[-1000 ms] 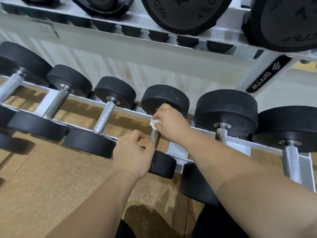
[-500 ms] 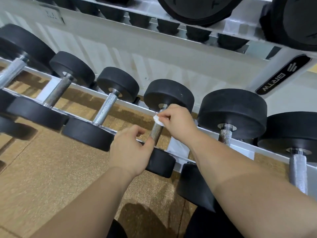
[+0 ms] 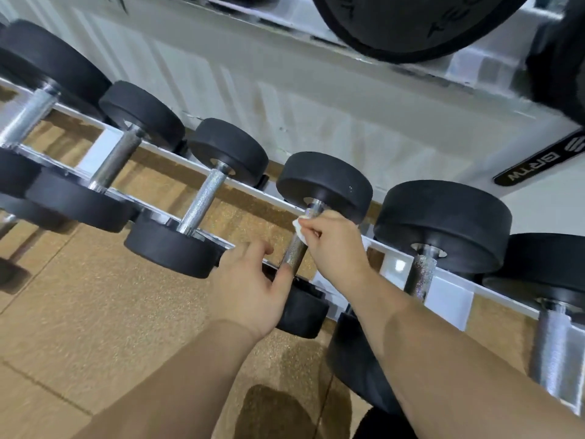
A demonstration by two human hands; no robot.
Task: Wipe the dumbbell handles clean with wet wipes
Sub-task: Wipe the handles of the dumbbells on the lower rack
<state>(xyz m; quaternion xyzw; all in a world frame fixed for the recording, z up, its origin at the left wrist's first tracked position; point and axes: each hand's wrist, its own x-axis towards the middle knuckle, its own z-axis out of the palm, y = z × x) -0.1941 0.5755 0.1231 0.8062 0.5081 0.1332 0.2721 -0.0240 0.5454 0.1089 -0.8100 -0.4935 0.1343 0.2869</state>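
Note:
A small black dumbbell with a knurled steel handle rests across the white rack rails at the centre. My right hand pinches a white wet wipe against the upper part of that handle, just below the far head. My left hand sits at the lower end of the handle, thumb touching the steel and fingers loosely spread over the near head, gripping nothing that I can see.
More dumbbells line the rack: one to the left, others farther left, larger ones to the right. An upper shelf holds big weights. A rack upright carries a black label. Brown speckled floor lies below.
My right hand with the wipe has slid slightly up the handle toward the far head. My left hand's fingers have spread more. The view has tilted and moved closer.

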